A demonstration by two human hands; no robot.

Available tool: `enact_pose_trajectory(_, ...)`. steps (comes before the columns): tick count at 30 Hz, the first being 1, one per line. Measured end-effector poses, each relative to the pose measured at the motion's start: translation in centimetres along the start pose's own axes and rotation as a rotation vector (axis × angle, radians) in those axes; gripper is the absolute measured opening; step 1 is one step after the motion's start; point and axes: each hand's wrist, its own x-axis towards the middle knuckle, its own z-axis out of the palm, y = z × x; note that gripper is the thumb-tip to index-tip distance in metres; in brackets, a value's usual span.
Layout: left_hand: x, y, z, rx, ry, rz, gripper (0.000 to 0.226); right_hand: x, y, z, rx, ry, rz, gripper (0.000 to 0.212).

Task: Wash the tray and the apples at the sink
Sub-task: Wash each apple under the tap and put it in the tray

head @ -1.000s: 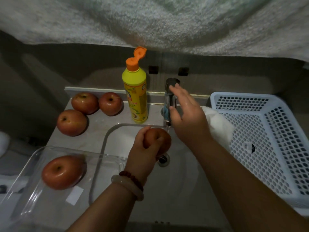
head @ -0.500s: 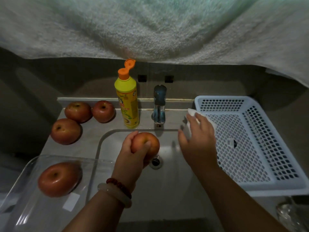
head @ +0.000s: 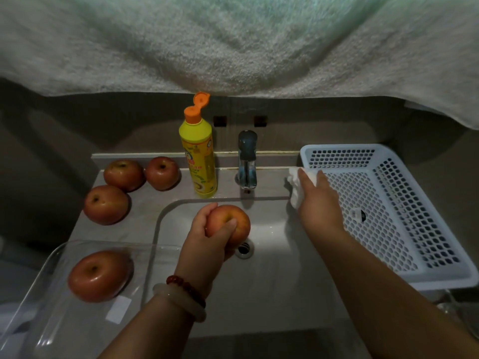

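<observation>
From my head view I count five apples: three on the counter (head: 145,203), one (head: 100,275) in the clear tray (head: 41,301), one (head: 230,225) gripped in my left hand (head: 207,239) over the sink (head: 272,268). My right hand (head: 317,203) rests on a white cloth (head: 295,189) beside one white basket (head: 388,216); its grip I cannot tell.

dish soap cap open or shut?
Open. The orange flip cap is hinged back above the nozzle of the yellow dish soap bottle, which stands upright on the counter behind the sink.
</observation>
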Motion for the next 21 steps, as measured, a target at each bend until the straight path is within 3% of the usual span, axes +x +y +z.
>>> enact_pose_trajectory(11, -0.2, 0.4, -0.3, 0.003, -0.011, 0.016, 0.043, -1.5, 0.6, -0.1, 0.196, 0.346, -0.151, 0.062)
enact_pose_trajectory(16, -0.8, 1.0, -0.8, -0.020, -0.043, 0.127, 0.040, -3.7, -0.4, -1.5, 0.423, 0.643, -0.422, 0.049)
enact_pose_trajectory(21, -1.3, 1.8, -1.1, -0.056, -0.018, 0.253, 0.045, -5.9, -2.4, -1.1, 0.252, 0.713, -0.622, 0.044)
